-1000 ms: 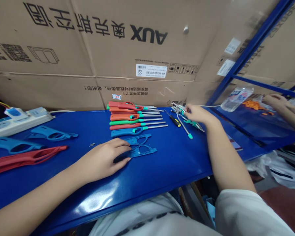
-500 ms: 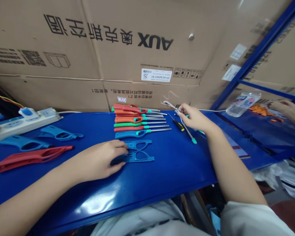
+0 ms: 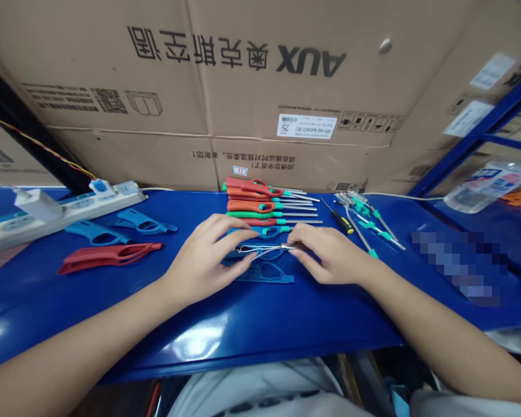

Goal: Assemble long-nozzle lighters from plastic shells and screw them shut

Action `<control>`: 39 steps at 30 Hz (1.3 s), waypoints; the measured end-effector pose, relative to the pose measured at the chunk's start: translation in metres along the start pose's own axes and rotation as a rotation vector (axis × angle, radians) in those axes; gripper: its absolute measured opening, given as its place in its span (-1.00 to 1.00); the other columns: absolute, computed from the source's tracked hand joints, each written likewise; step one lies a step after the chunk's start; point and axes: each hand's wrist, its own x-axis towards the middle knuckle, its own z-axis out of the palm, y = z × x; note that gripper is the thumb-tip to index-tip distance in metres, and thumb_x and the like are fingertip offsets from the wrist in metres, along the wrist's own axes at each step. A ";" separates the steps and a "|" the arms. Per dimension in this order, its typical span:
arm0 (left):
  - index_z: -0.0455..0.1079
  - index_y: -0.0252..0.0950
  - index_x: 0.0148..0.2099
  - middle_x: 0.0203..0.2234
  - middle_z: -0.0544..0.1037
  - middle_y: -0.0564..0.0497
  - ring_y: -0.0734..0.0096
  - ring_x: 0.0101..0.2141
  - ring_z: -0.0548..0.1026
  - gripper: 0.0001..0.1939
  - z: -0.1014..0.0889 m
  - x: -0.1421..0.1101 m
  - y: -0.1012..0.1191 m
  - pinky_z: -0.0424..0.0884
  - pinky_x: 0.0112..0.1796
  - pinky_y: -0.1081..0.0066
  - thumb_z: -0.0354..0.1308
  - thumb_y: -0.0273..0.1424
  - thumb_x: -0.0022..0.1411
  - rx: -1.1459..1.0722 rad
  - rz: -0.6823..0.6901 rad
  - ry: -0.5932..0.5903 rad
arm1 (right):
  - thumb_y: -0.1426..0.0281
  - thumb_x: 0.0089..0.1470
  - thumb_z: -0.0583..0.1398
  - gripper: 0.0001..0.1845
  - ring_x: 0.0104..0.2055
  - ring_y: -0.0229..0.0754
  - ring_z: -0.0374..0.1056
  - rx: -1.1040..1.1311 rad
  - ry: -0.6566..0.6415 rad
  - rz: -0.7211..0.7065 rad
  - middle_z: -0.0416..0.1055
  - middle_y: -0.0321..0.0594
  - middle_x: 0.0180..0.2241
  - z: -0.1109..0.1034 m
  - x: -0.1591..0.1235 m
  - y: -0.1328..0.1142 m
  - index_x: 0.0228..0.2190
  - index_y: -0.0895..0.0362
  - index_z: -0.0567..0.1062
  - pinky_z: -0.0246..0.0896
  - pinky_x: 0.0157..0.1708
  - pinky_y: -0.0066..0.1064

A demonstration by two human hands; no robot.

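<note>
My right hand (image 3: 330,255) is closed in a pinch on a lighter nozzle assembly, whose thin wires (image 3: 267,251) stretch left toward my other hand. Around the wires' left end, the thumb and fingers of my left hand (image 3: 212,255) are curved but apart. Beneath lie two blue lighter handle halves (image 3: 271,273), partly covered by the hands. Just behind is a row of assembled long-nosed lighters, among them an orange lighter (image 3: 247,205), a green lighter (image 3: 249,215) and a blue lighter (image 3: 267,233), their metal tubes pointing right.
More nozzle assemblies (image 3: 375,223) with green collars lie right of a black-and-yellow screwdriver (image 3: 342,221). At left are a red handle shell (image 3: 108,256), blue shells (image 3: 98,231) and a white power strip (image 3: 82,202). A plastic bottle (image 3: 481,185) stands far right; cardboard (image 3: 243,116) backs the blue table.
My right hand has brought a nozzle assembly left from the pile, over the blue handle halves. My left hand has lifted off the halves toward the wires. The view has shifted.
</note>
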 end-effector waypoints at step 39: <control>0.58 -0.21 0.04 -0.25 0.61 -0.04 0.36 -0.33 0.57 -0.71 0.002 0.001 -0.003 0.48 -0.29 0.38 0.12 -0.34 0.36 -0.496 -0.388 -0.491 | 0.26 0.20 0.25 -0.82 -0.41 -0.26 0.25 0.373 -0.439 0.223 0.36 -0.31 -0.44 -0.017 0.000 0.015 -0.34 0.12 0.45 0.15 -0.38 -0.43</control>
